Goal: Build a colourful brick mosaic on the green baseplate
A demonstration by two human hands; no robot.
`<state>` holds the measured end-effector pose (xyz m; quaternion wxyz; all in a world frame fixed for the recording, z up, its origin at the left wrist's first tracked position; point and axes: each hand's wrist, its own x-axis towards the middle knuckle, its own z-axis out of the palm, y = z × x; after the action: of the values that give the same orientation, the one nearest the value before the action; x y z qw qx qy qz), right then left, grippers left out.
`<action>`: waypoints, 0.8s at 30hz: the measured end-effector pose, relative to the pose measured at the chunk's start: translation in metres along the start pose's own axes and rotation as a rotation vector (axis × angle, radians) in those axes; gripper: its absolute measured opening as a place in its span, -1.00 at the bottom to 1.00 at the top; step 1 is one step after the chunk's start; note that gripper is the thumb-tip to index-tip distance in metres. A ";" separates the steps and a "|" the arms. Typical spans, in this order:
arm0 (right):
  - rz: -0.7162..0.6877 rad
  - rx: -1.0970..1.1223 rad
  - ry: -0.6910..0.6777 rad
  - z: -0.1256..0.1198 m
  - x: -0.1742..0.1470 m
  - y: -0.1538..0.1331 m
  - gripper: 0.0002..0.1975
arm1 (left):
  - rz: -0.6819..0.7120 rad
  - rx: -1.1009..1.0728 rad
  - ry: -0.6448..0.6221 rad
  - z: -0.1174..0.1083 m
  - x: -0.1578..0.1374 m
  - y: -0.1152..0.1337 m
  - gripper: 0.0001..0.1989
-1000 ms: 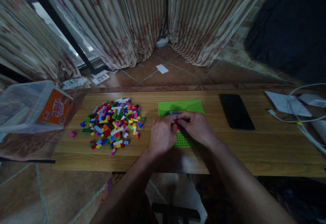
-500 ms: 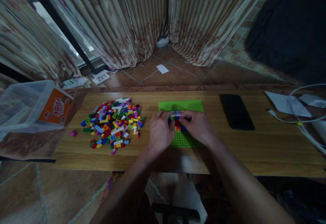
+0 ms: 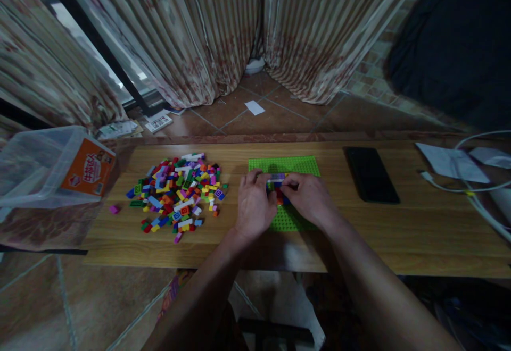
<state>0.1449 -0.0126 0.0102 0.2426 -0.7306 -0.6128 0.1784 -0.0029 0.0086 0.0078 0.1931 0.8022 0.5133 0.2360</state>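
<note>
A green studded baseplate [image 3: 285, 166] lies on the wooden table, with a small cluster of coloured building bricks [image 3: 276, 178] on it in white, purple, blue, red and other colours. My left hand [image 3: 256, 202] curls its fingers around the left side of this cluster, with the thumb bent inward. From the right, my right hand [image 3: 307, 194] pinches at the cluster with thumb and forefinger. The fingers cover part of the bricks, so single pieces under them are hard to make out.
A pile of loose bricks [image 3: 179, 189] spreads over the table's left side, with a pink brick [image 3: 114, 209] apart. A clear plastic box [image 3: 43, 165] stands beyond the left edge. On the right lie a black phone [image 3: 371, 174], white paper [image 3: 451, 163] and white cables [image 3: 479, 205].
My left hand has shifted slightly to the right and turned, covering more of the cluster's near left side. My right hand stays pinched at almost the same spot.
</note>
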 end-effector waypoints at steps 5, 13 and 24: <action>0.028 0.034 -0.004 0.000 0.001 -0.001 -0.87 | -0.001 -0.018 0.002 0.002 0.000 0.000 -0.65; 0.050 0.076 0.001 0.000 0.004 -0.001 -0.88 | -0.034 -0.048 -0.013 0.005 0.000 0.000 -0.64; 0.035 0.116 0.001 -0.002 0.004 -0.003 -0.87 | -0.072 -0.070 -0.022 0.004 0.002 0.002 -0.65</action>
<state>0.1443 -0.0088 0.0131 0.2817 -0.7261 -0.5884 0.2175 0.0016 0.0097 0.0062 0.2352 0.7784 0.5313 0.2376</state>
